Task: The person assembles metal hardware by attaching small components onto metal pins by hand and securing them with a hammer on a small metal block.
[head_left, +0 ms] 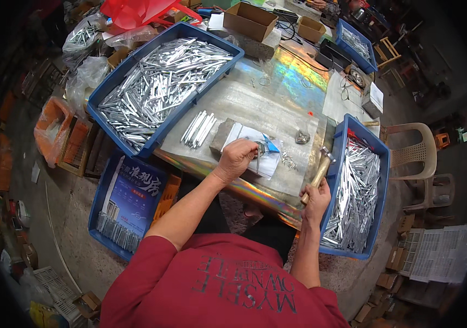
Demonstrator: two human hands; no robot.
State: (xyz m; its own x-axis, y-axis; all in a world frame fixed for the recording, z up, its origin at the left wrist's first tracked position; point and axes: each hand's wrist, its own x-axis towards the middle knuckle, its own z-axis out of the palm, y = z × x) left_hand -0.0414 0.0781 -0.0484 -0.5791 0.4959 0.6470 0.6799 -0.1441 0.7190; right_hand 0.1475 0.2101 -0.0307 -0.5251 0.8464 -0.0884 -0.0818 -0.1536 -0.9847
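My left hand (pixel 237 160) is closed over a block at the table's front, its fingers pinched around a thin metal piece (pixel 258 157) that I can only partly see. Under it, white paper (pixel 269 165) and a bit of blue sheet cover the block (pixel 221 136). In my right hand (pixel 316 201) is a hammer (pixel 321 174), gripped by its wooden handle with the metal head pointing up and away. Small metal pins (pixel 288 159) lie between the two hands. Left of the block, several silver metal strips (pixel 198 129) are lined up side by side.
A blue bin (pixel 232 54) heaped with metal strips stands at the far left, another blue bin (pixel 384 164) at the right. A small clear bag (pixel 302 136) lies on the table (pixel 244 93). Below left is a blue crate (pixel 95 218); a plastic chair (pixel 415 153) stands beyond the right bin.
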